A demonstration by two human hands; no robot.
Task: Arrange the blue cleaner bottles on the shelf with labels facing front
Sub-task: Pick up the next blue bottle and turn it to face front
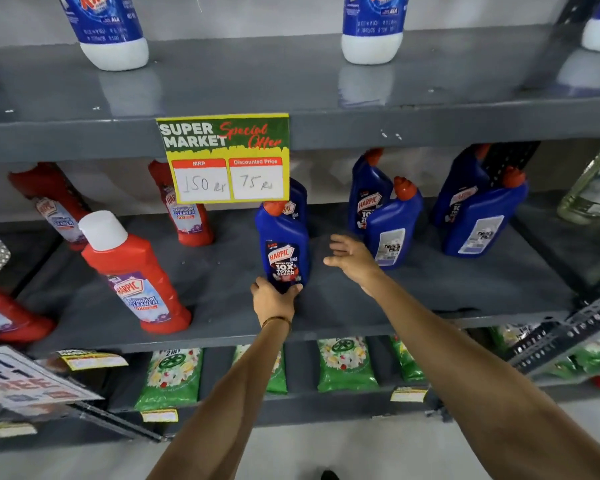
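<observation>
1. While the left hand (pixel 273 299) is gripping the base of the front blue bottle (pixel 284 249) from below, thumb and fingers wrapped round its foot, this bottle is standing upright on the middle shelf (pixel 465 289) with its Harpic label turned toward the camera.

2. Just to its right, the right hand (pixel 352 258) is hanging open above the shelf, fingers spread, holding nothing and touching no bottle that I can see.

3. Directly beyond those spread fingers, the reversed blue bottle (pixel 394 225) is standing upright with its pale back label facing outward; its long axis is running vertically, red cap on top. It is lying up and to the right of the right hand, near it, and well apart from the left hand, so the right hand is plainly the nearer one.

4. Behind it, another blue bottle (pixel 368 199) is showing its front label, partly hidden.

5. Further right, a second reversed blue bottle (pixel 484 220) is also showing its back label, with one more blue bottle (pixel 459 188) behind it facing front.

6. Behind the held bottle, a rear blue bottle (pixel 298 199) is peeking out under the yellow price sign (pixel 224 157).

7. As I judge it, the coming move is turning on a twist about the vertical axis of the near reversed bottle, with the right hand closing round its body.
</observation>
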